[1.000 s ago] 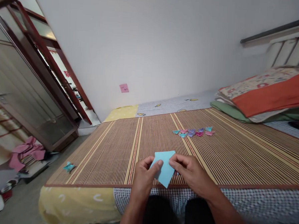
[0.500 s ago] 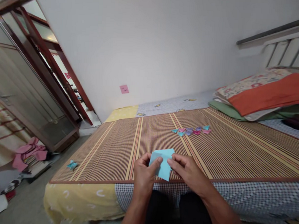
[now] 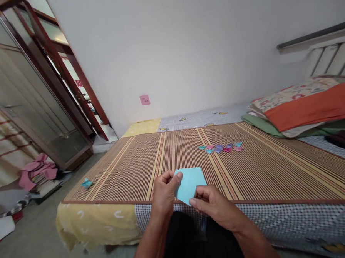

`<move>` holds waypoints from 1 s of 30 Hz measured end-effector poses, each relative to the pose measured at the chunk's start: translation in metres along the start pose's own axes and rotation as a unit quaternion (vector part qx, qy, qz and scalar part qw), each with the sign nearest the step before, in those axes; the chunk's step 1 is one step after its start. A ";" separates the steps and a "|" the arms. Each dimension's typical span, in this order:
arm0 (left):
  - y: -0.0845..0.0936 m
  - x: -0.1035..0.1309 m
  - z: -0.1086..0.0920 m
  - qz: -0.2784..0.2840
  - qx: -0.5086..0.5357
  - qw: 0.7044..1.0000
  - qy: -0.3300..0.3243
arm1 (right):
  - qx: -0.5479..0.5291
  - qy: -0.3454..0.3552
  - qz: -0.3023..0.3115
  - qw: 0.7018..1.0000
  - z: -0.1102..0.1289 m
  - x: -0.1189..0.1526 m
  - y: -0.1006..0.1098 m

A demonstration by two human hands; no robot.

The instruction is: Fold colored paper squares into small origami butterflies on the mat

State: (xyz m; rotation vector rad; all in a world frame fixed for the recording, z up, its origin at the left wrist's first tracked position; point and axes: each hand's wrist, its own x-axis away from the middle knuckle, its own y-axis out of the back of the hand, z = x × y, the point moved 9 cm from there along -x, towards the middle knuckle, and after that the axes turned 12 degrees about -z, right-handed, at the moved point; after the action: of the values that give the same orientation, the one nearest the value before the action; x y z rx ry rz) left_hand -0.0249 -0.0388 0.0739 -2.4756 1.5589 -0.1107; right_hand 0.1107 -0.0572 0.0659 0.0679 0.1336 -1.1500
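Note:
A light blue sheet of paper (image 3: pixel 189 182) is held between my two hands above the near edge of the bed mat. My left hand (image 3: pixel 165 190) pinches its left edge, thumb on top. At the lower right corner, my right hand (image 3: pixel 211 203) grips the paper between thumb and fingers. Small folded paper pieces (image 3: pixel 218 148) in blue, pink and purple lie in a cluster farther back on the mat. A single teal folded paper piece (image 3: pixel 86 183) sits near the mat's left corner.
The striped woven mat (image 3: pixel 135 169) covers most of the bed. Folded bedding (image 3: pixel 312 107) is piled at the right, below a white headboard (image 3: pixel 335 60). Pink cloth (image 3: pixel 39 170) lies off the bed at the left, near a door (image 3: pixel 32 91). A pink note (image 3: pixel 144 100) is on the wall.
My right hand has slid down from the paper's right side to its lower right corner. The paper, earlier showing overlapping flaps, now shows one broader face. The view has shifted slightly.

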 end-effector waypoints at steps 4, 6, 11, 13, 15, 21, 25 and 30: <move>-0.005 0.005 -0.004 0.021 -0.006 1.000 0.000 | -0.001 0.007 -0.003 1.000 -0.002 0.000 0.010; -0.009 0.009 -0.007 0.037 -0.013 0.999 0.002 | 0.004 0.031 -0.053 0.998 0.003 -0.003 0.025; -0.014 0.017 -0.012 0.056 -0.030 0.998 -0.007 | 0.062 0.085 -0.139 0.985 0.018 0.000 0.045; -0.016 0.019 -0.013 0.065 -0.036 0.997 -0.012 | 0.074 0.096 -0.141 0.983 0.020 0.004 0.043; -0.017 0.019 -0.013 0.070 -0.035 0.997 -0.009 | 0.074 0.100 -0.135 0.983 0.020 0.007 0.042; -0.016 0.021 -0.016 0.067 -0.030 0.997 0.001 | 0.084 0.110 -0.127 0.982 0.021 0.011 0.045; -0.021 0.028 -0.023 0.086 -0.046 0.994 -0.041 | 0.083 0.127 -0.139 0.979 0.029 0.012 0.042; -0.025 0.032 -0.028 0.098 -0.070 0.990 -0.078 | 0.098 0.133 -0.164 0.972 0.033 0.013 0.036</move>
State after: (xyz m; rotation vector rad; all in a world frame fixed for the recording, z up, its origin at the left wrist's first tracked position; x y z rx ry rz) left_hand 0.0056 -0.0609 0.1049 -2.3491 1.7842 0.2260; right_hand 0.1513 -0.0587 0.0956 0.3885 0.2763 -1.4804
